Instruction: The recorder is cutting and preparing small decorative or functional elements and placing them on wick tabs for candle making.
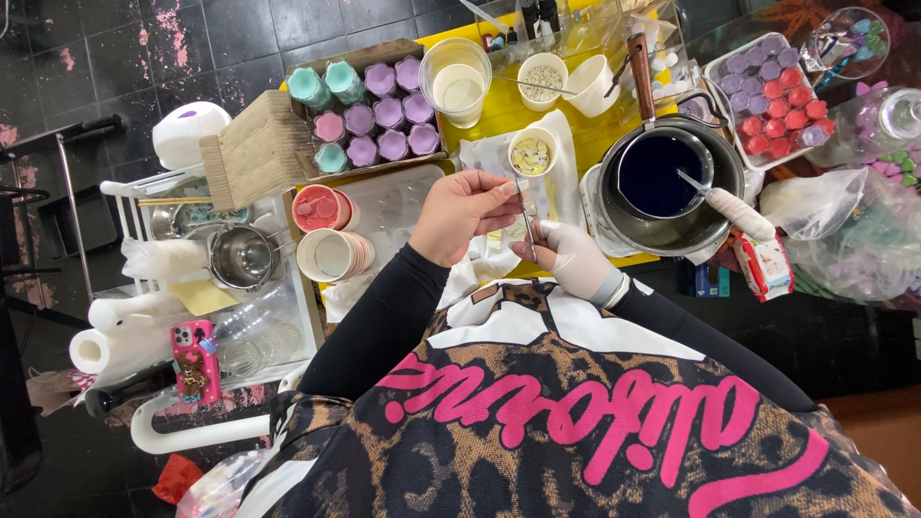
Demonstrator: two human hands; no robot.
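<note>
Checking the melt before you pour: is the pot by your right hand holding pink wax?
No: the pot holds a dark blue liquid, with a wrapped-handle tool resting across its rim.

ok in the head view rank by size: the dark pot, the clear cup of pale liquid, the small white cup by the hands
1. dark pot
2. clear cup of pale liquid
3. small white cup

All sit at similar depth, so the order looks safe.

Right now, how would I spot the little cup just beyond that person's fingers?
Find the big dark pot of deep blue liquid on the yellow table. Just to its left, beyond the left hand and gloved right hand, stands a small white cup. Unlike the neighbouring cups, it holds pale yellowish chunks.
</note>
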